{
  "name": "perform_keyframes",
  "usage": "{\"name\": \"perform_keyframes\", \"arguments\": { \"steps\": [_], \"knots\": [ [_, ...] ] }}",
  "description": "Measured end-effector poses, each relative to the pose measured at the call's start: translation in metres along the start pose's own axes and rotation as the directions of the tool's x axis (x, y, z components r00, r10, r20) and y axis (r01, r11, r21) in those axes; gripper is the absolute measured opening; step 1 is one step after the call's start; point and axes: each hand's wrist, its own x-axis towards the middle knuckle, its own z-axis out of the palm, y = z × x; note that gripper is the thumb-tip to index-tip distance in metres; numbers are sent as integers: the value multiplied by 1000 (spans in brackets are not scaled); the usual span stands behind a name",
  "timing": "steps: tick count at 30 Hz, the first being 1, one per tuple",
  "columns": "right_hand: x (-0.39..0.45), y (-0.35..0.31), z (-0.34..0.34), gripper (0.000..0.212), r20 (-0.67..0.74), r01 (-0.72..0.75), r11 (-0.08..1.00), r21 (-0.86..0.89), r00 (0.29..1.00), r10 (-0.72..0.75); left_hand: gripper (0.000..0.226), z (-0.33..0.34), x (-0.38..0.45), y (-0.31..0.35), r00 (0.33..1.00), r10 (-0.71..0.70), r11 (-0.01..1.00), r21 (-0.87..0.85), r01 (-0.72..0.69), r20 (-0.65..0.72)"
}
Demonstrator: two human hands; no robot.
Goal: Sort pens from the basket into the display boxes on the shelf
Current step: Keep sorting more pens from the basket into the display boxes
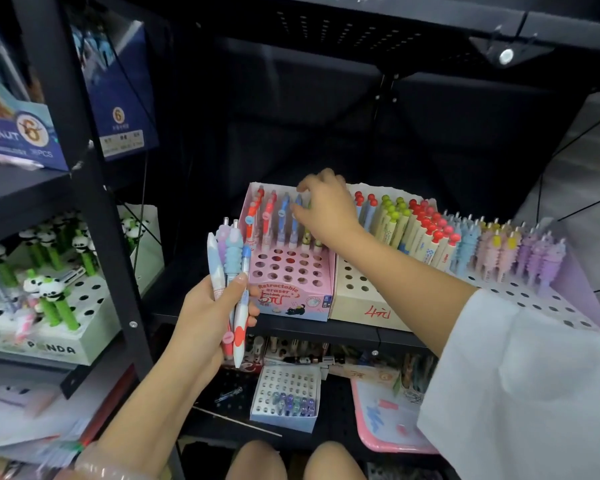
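While the right hand (321, 206) is pinching the top of a blue pen (296, 216) standing in the pink display box (293, 296), that cardboard box is showing a back row of red and blue pens above round vacant holes. Just right of the pinch, a cream box (357, 299) is carrying ball-topped pens (red and green). Below-left, the left hand (208, 306) is clenching a bundle of pens (231, 271), some with ribbed rubbery grips.
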Motion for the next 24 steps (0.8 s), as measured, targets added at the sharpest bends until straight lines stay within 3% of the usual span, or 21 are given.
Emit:
{"name": "perform_keyframes", "arguments": {
  "steps": [1,3,6,9,15,17,24],
  "knots": [
    [-7,-6,-4,24,22,12,989,146,1000,-15,16,1,0,0,1000,0,1000,-4,0,0],
    [-25,-18,-11,22,256,-81,894,440,966,-38,17,5,-1,-1,1000,6,1000,-7,-6,0],
    [-49,-26,-13,22,538,-302,734,609,837,-101,14,14,-1,-2,999,36,999,20,-36,9],
    [-57,-25,-13,9,554,-400,581,709,826,-106,14,22,-4,-2,998,56,998,-17,-56,13],
    [-57,-15,-18,18,520,-464,352,813,850,-83,16,22,-8,1,998,22,998,-61,-19,57],
    [-57,-16,-17,20,517,-470,362,805,855,-41,15,21,-7,0,998,42,999,-6,-42,50],
    [-46,-27,-16,10,378,-336,573,748,925,49,11,18,-5,1,998,64,996,61,-65,10]
  ]
}}
